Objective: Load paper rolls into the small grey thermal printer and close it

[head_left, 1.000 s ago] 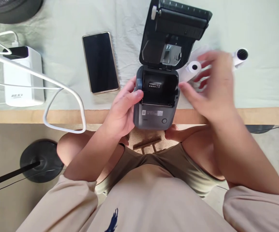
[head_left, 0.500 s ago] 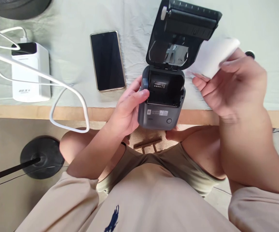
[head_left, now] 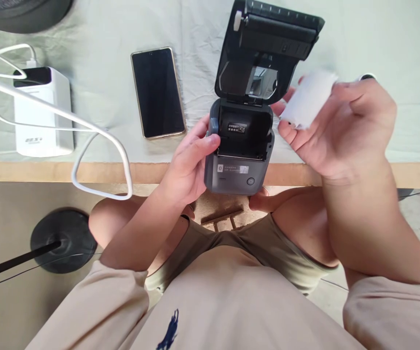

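Both hands work at the near edge of the table: the left hand (head_left: 190, 163) grasps the left side of the small grey printer (head_left: 237, 165), thumb on its top rim, while the right hand (head_left: 341, 129) is curled around a white paper roll (head_left: 308, 97), lifted off the surface just right of the printer's open lid (head_left: 268, 53). Half a second ago the roll sat higher and further right; it is now lower and closer to the lid, and a full second ago the right hand was still blurred over the rolls on the cloth. The left hand's grip has not changed. The printer overhangs the table's wooden edge (head_left: 31, 171), its empty paper bay facing up and the lid tilted back toward the far side. A pale green cloth (head_left: 96, 73) covers the table; on it lie a dark phone (head_left: 158, 92) left of the printer, and farther left a white power bank (head_left: 44, 114) with a white cable (head_left: 100, 141) looping over the near edge. Below the edge, a black round stand base (head_left: 64, 238) rests on the floor at left. Open cloth stretches to the right and far side of the right hand; between phone and printer a narrow strip stays free.
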### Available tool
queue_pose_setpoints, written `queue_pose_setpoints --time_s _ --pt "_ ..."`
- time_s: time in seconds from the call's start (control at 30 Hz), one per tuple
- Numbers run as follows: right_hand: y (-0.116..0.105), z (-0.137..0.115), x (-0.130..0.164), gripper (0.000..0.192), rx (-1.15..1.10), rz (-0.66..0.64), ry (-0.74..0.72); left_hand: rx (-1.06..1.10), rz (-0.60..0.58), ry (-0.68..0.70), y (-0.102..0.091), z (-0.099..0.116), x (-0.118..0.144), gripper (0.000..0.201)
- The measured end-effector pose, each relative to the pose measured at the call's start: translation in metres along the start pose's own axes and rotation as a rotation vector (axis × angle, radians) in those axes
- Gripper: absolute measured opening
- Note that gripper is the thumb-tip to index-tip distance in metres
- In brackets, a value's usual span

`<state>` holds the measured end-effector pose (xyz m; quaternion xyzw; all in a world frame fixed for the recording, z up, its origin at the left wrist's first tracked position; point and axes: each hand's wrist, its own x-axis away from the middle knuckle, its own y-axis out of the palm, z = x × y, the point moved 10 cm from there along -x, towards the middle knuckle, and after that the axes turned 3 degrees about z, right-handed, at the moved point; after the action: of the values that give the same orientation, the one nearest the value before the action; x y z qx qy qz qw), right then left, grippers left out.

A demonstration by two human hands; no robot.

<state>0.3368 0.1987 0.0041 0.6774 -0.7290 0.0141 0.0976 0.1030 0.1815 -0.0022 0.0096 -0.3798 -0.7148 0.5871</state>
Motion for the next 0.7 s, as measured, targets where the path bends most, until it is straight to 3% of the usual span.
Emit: queue_pose_setpoints --time_s 0.17,0.3,0.43,0.57,0.7 --pt "0.016 -0.003 0.008 0.052 -0.319 0.108 0.099 -0.042 -0.135 0.074 0.006 0.002 -0.003 0.03" --pt "0.019 -0.003 0.009 0.056 -0.36 0.164 0.087 -0.071 -0.108 0.07 0.002 0.002 -0.004 0.025" --pt "0.008 -0.001 0.006 0.061 -0.359 0.245 0.003 -0.036 -0.13 0.086 0.005 0.005 -0.003 0.027" --pt "0.0 0.009 -0.002 0.048 -0.349 0.179 0.06 -0.066 -0.089 0.075 0.002 0.002 -0.005 0.027" --pt "-0.01 0.012 -0.008 0.054 -0.339 0.136 0.045 -0.044 -0.118 0.089 0.004 0.004 -0.004 0.027"
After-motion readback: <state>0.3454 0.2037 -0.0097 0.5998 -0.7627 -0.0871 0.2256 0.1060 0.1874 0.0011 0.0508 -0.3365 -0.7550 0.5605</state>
